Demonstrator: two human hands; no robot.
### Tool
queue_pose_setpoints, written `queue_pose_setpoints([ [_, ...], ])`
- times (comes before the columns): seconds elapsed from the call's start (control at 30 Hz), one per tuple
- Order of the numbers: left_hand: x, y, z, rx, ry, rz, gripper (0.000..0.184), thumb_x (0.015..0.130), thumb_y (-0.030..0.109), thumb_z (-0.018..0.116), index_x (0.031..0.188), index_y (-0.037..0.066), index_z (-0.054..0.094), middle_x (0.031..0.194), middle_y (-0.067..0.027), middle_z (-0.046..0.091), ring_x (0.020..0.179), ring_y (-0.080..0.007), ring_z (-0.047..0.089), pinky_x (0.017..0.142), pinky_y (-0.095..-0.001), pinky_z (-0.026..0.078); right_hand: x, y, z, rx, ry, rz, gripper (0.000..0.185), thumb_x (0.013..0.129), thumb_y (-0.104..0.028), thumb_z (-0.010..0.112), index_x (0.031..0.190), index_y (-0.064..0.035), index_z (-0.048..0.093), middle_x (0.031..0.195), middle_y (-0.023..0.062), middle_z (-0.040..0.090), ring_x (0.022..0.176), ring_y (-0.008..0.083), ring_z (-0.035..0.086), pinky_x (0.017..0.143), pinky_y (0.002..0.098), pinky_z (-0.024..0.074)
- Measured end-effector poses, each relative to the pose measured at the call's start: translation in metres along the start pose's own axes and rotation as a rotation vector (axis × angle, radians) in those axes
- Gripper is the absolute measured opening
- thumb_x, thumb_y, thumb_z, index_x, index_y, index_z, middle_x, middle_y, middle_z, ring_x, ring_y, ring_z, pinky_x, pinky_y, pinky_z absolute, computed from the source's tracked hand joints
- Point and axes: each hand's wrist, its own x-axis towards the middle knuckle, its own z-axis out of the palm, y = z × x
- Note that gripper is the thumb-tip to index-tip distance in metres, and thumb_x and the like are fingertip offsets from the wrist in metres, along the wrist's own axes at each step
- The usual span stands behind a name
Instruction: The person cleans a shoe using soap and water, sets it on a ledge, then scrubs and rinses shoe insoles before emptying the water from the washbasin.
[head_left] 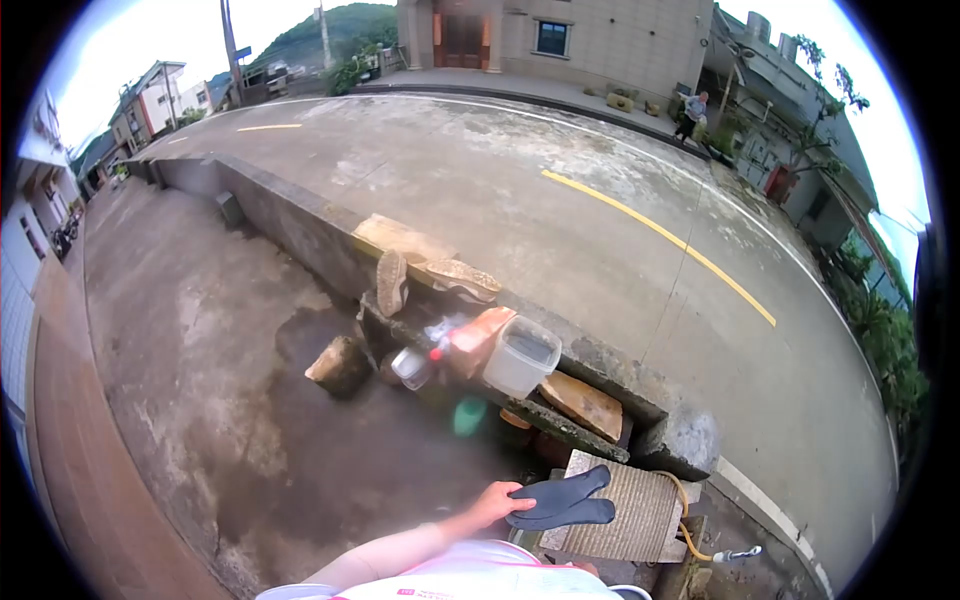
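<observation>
My left hand (495,505) pinches a pair of dark grey shoe insoles (560,498) at one end. Their other ends spread apart over a ribbed washboard slab (635,505). A small patch of skin at the lower edge, beside my white and pink shirt (480,575), may be my right hand (585,568); its fingers are hidden. Beyond the slab, two shoes rest against the low wall, one upright (392,283) and one on its side (465,279), soles showing. Near them stands a clear plastic tub (523,357).
A yellow hose (687,505) with a metal end (738,553) curves along the slab's right side. A reddish block (481,341), a whitish container (410,368) and a flat stone (583,405) lie along the concrete wall (290,205). A rock (340,367) sits on wet ground. Someone (690,115) is across the road.
</observation>
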Motion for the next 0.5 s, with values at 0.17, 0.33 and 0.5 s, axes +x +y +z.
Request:
queue_pose_setpoints([
  [0.17,0.008,-0.007,0.016,-0.012,-0.076,-0.063,0.032,0.078,0.022,0.073,0.097,-0.002,0.067,0.083,-0.0054,0.067,0.074,-0.0103,0.059,0.069,-0.0252,0.046,-0.014,0.016,0.025,0.194,0.108,0.032,0.051,0.077,-0.037,0.071,0.106,0.0041,0.063,0.095,0.0106,0.068,0.087,0.022,0.064,0.08,0.0324,0.0483],
  [0.33,0.011,-0.003,0.032,0.067,-0.118,-0.071,0.031,0.078,0.02,0.073,0.097,-0.003,0.067,0.083,-0.0053,0.068,0.074,-0.0102,0.059,0.07,-0.025,0.047,-0.008,0.046,0.058,0.465,0.062,0.106,0.053,0.075,-0.037,0.073,0.107,0.0042,0.062,0.097,0.0125,0.068,0.087,0.0242,0.064,0.078,0.0343,0.0491],
  [0.5,0.011,-0.009,0.047,0.109,-0.148,-0.039,0.03,0.077,0.017,0.074,0.098,-0.002,0.067,0.084,-0.0045,0.068,0.075,-0.0103,0.059,0.071,-0.026,0.047,-0.021,-0.014,0.019,0.325,0.092,0.087,0.054,0.073,-0.039,0.073,0.105,0.0039,0.062,0.097,0.014,0.067,0.088,0.0259,0.064,0.078,0.0351,0.0491],
])
